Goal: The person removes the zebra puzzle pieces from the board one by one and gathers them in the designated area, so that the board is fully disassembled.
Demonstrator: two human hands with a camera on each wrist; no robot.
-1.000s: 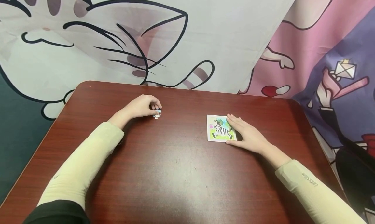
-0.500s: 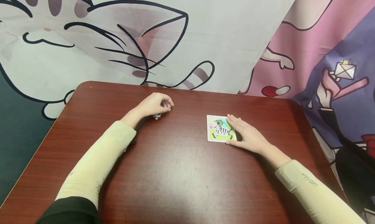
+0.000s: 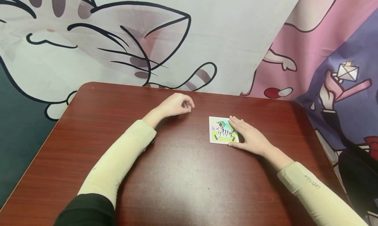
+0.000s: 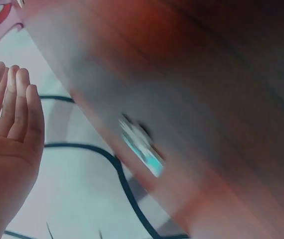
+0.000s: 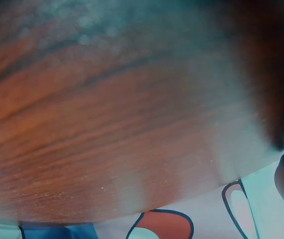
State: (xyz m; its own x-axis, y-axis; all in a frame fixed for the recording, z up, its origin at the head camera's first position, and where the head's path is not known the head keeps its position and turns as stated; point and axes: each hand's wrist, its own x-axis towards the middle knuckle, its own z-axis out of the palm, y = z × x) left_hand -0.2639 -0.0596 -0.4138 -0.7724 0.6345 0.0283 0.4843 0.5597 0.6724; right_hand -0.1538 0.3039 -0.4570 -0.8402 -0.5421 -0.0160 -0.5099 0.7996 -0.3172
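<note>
One hand outspread against zebra card

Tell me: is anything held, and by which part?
The left hand holds nothing; the right hand touches the right side of the zebra board, without clear grip.

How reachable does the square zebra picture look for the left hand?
Yes, most likely: in the head view, nothing shows between the left hand and the square zebra picture. The right hand covers only its right side, leaving its left edge free.
</note>
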